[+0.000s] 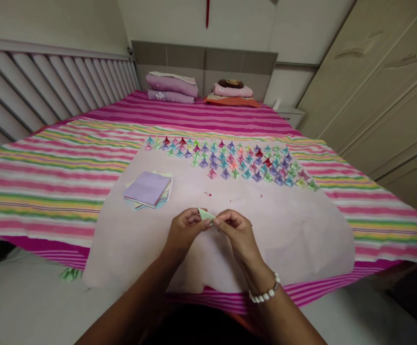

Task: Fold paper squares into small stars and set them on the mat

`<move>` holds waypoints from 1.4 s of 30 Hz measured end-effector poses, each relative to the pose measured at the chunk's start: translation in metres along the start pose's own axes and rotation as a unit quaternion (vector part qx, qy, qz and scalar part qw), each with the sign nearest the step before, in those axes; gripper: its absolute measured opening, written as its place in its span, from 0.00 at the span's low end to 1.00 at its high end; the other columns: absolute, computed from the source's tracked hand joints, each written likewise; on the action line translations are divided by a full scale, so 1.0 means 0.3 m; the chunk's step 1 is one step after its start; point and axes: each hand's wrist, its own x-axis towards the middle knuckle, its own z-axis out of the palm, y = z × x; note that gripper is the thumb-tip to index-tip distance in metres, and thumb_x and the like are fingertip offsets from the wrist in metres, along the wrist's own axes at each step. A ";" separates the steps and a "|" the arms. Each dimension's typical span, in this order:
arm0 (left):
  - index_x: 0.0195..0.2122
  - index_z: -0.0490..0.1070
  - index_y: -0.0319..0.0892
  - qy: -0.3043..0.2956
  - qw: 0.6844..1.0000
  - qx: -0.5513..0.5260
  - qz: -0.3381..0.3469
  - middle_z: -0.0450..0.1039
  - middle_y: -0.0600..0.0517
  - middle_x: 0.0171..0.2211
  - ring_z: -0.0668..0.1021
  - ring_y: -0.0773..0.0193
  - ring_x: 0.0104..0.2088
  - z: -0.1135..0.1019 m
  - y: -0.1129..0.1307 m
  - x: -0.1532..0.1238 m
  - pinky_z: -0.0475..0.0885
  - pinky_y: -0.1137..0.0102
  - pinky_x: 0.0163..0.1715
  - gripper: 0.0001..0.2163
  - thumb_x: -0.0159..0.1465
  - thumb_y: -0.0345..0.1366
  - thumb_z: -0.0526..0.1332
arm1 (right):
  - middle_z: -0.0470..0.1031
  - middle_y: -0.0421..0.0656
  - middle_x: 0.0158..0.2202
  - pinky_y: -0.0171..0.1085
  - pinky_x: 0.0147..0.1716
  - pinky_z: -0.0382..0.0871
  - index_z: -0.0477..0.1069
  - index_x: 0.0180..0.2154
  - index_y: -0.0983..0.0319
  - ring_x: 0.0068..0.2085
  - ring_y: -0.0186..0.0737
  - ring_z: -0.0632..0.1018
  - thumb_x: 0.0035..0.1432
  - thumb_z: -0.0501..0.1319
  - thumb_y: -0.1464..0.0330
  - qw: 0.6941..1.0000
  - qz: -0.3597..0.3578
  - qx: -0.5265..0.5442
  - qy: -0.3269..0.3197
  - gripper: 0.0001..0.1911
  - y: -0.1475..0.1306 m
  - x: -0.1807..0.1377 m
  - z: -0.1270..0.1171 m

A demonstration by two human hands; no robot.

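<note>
Between my two hands, above the pale sheet (287,230), is a small piece of folded light green paper (205,215). My left hand (186,229) pinches its left side between thumb and fingers. On its right corner, the thumb and fingers of my right hand (236,232) are closed. A beaded bracelet (265,292) circles my right wrist. Left of my hands lies a loose stack of square paper (147,188), lilac on top. Beyond them stand rows of small folded paper pieces (231,160) in many colours.
Beneath the sheet is a bed with a striped cover (43,191). A white railing (50,86) runs along the left. Folded bedding (172,87) sits by the headboard (237,67). Small dark scraps (208,194) lie on the sheet. Green folded paper (71,274) is on the floor at left.
</note>
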 end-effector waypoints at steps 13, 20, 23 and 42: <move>0.29 0.72 0.40 0.001 1.000 0.028 -0.008 0.76 0.55 0.24 0.77 0.67 0.26 -0.021 0.059 -0.014 0.71 0.74 0.27 0.10 0.48 0.35 0.71 | 0.71 0.38 0.22 0.35 0.29 0.62 0.75 0.25 0.60 0.26 0.34 0.68 0.49 0.67 0.61 0.998 0.001 -0.030 -0.051 0.09 -0.024 0.000 0.002; 0.32 0.75 0.41 -0.035 0.999 -0.017 -0.025 0.77 0.55 0.25 0.77 0.69 0.28 -0.042 0.032 -0.004 0.71 0.73 0.33 0.10 0.50 0.35 0.70 | 0.69 0.37 0.21 0.34 0.30 0.61 0.74 0.25 0.61 0.25 0.33 0.67 0.48 0.67 0.63 0.996 0.051 0.036 -0.068 0.08 -0.041 -0.005 0.014; 0.32 0.76 0.40 -0.051 0.997 -0.046 -0.037 0.76 0.55 0.25 0.76 0.70 0.28 -0.047 0.017 0.001 0.71 0.73 0.35 0.10 0.50 0.35 0.71 | 0.70 0.37 0.22 0.34 0.29 0.61 0.75 0.25 0.61 0.25 0.33 0.67 0.47 0.68 0.63 0.991 0.073 0.069 -0.083 0.08 -0.043 -0.005 0.018; 0.28 0.72 0.38 -0.107 0.987 -0.094 -0.073 0.74 0.56 0.24 0.74 0.72 0.28 -0.052 0.012 0.013 0.68 0.76 0.34 0.10 0.48 0.34 0.72 | 0.71 0.39 0.21 0.32 0.25 0.60 0.75 0.25 0.63 0.24 0.32 0.67 0.45 0.68 0.67 0.979 0.126 0.133 -0.085 0.05 -0.028 0.002 0.002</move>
